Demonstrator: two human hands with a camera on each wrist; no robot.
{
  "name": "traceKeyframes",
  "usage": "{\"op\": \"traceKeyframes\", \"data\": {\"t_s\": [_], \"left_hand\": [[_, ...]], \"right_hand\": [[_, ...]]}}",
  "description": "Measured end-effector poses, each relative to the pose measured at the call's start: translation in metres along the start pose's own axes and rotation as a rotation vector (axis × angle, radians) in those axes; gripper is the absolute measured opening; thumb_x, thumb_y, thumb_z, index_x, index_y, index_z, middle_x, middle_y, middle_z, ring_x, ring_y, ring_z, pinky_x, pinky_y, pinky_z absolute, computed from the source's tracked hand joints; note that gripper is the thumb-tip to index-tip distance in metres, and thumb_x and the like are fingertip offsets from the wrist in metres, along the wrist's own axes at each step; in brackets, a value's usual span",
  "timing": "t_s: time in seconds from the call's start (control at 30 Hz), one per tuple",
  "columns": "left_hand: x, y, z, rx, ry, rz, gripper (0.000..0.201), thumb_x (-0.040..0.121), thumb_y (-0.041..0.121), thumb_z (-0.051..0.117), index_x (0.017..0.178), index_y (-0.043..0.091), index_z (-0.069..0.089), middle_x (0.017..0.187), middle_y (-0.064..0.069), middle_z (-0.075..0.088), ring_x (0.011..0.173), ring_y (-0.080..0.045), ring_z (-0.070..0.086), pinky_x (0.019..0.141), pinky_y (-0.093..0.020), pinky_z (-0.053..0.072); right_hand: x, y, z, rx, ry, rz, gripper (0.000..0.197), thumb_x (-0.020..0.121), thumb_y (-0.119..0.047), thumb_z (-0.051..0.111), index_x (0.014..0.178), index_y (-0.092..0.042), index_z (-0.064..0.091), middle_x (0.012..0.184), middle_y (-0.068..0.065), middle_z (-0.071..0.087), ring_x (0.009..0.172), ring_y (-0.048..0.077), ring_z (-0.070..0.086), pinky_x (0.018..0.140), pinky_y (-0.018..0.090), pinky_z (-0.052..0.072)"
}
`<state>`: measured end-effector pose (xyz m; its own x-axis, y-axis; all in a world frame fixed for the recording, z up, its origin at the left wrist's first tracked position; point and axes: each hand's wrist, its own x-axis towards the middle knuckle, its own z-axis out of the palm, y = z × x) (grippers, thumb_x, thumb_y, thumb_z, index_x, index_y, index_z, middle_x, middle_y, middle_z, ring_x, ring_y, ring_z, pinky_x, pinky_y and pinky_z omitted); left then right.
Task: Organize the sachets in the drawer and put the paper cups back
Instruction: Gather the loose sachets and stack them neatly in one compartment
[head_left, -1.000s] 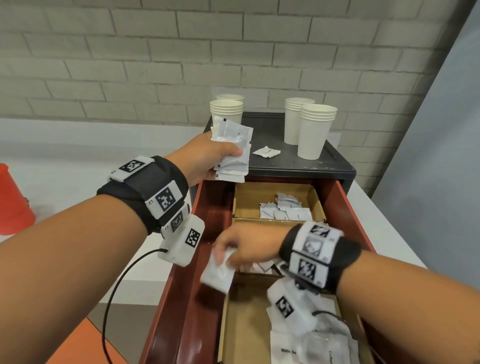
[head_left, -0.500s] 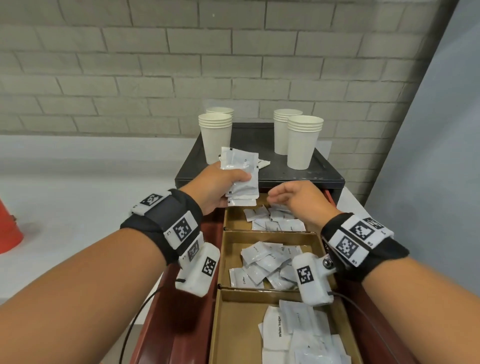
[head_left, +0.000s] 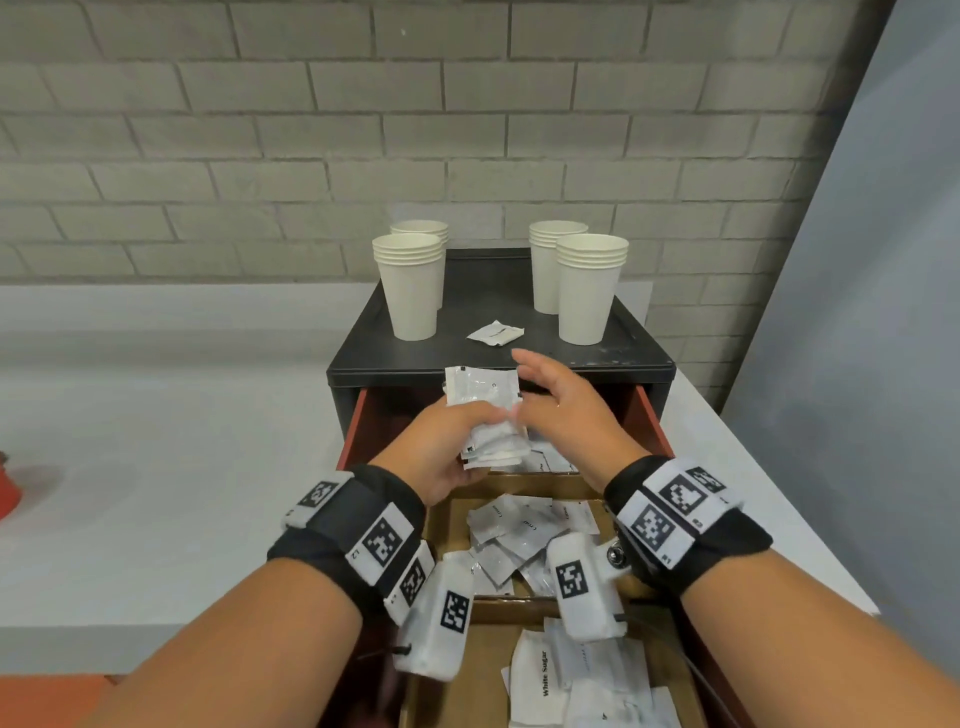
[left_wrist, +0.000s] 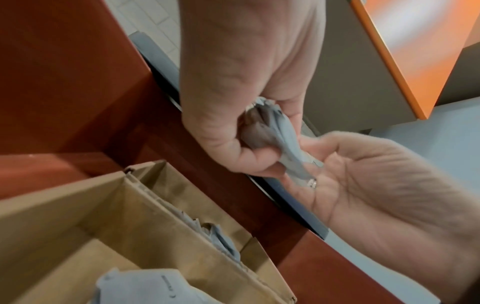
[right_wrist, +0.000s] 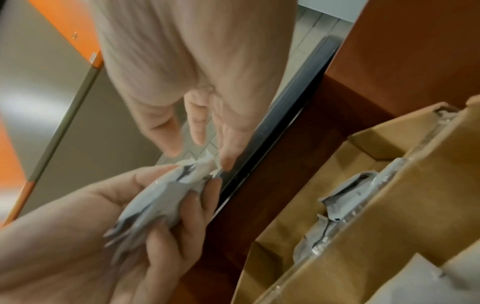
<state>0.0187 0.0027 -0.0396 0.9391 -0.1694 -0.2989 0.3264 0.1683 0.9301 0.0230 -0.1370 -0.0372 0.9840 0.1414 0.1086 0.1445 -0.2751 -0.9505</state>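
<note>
My left hand grips a stack of white sachets upright over the far end of the open red drawer. My right hand is right beside the stack, fingers straight, holding nothing. In the left wrist view the bundle of sachets sits in my left fist, with my right palm next to it. In the right wrist view my right fingers spread above the sachet bundle. Paper cup stacks stand on the black cabinet top.
One loose sachet lies on the cabinet top between the cups. Cardboard compartments in the drawer hold sachets: a middle one and a near one with white sugar packets. A pale counter is at the left and a brick wall behind.
My right hand rose from the drawer, where it pinched a sachet, to the stack in my left hand and is now empty. My left hand came down and back over the drawer.
</note>
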Motion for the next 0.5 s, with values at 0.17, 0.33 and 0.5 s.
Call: {"op": "traceKeyframes", "data": {"t_s": [0.17, 0.33, 0.5], "left_hand": [[-0.001, -0.005, -0.002, -0.103, -0.028, -0.087, 0.031, 0.089, 0.01, 0.056, 0.119, 0.016, 0.053, 0.093, -0.009, 0.065, 0.074, -0.018, 0.062, 0.05, -0.022, 0.049], [-0.002, -0.004, -0.007, -0.326, -0.192, -0.142, 0.026, 0.096, 0.023, 0.04, 0.109, 0.012, 0.059, 0.096, -0.014, 0.069, 0.088, -0.028, 0.065, 0.07, -0.045, 0.054], [0.0, -0.006, -0.006, -0.443, -0.2, -0.17, 0.03, 0.098, 0.025, 0.038, 0.116, 0.01, 0.056, 0.105, -0.019, 0.066, 0.094, -0.031, 0.064, 0.071, -0.048, 0.057]], "right_hand": [[-0.003, 0.014, 0.009, -0.294, -0.113, -0.125, 0.071, 0.072, -0.015, 0.077, 0.134, -0.026, 0.043, 0.128, -0.009, 0.043, 0.116, 0.006, 0.044, 0.092, 0.014, 0.038], [-0.002, 0.016, 0.012, -0.244, -0.087, -0.113, 0.052, 0.074, -0.011, 0.074, 0.119, -0.025, 0.052, 0.114, -0.005, 0.057, 0.106, 0.011, 0.053, 0.088, 0.024, 0.047], [-0.001, 0.016, 0.015, -0.237, -0.086, -0.114, 0.054, 0.073, -0.01, 0.075, 0.118, -0.026, 0.051, 0.111, -0.006, 0.056, 0.104, 0.009, 0.052, 0.085, 0.022, 0.047]]}}
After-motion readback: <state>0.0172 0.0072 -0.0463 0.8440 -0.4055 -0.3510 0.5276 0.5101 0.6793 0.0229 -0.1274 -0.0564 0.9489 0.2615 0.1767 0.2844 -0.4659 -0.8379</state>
